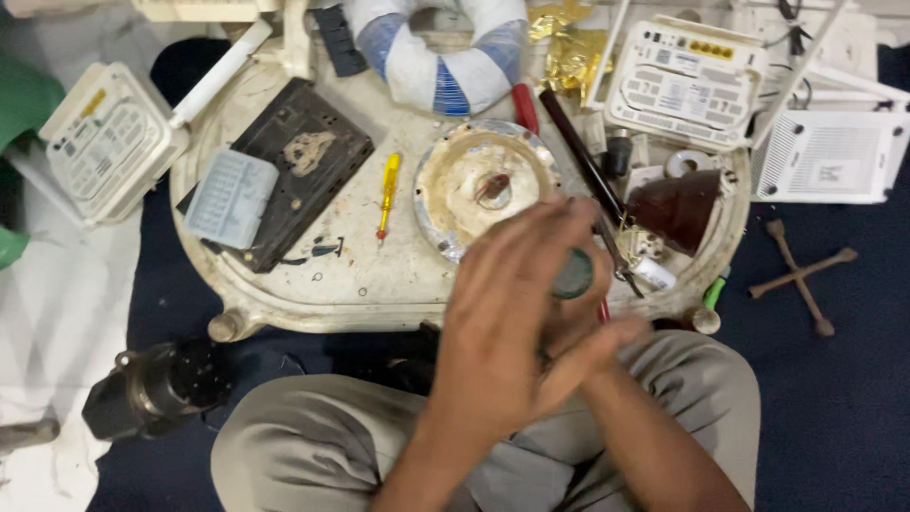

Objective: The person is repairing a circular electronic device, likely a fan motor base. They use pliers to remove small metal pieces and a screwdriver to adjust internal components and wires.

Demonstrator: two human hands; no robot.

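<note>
My left hand [507, 313] lies in front of me above the near edge of the low round table [284, 308], fingers stretched and apart, motion-blurred. My right hand [592, 343] sits under it, mostly hidden, and its fingers close around a small dark round part [573, 274] that shows between the two hands. Just beyond the fingertips stands a round metal dish [483, 180] with a rusty, stained inside. A thin pair of pliers [614, 254] lies beside the hands on the right.
On the table lie a yellow screwdriver [389, 194], a black flat board [303, 156], a pale plastic box [230, 197], a dark rod [580, 152] and a brown cone [678, 209]. White router cases [684, 81] ring it. A cross wrench [801, 275] and a black cylinder [156, 384] lie on the floor.
</note>
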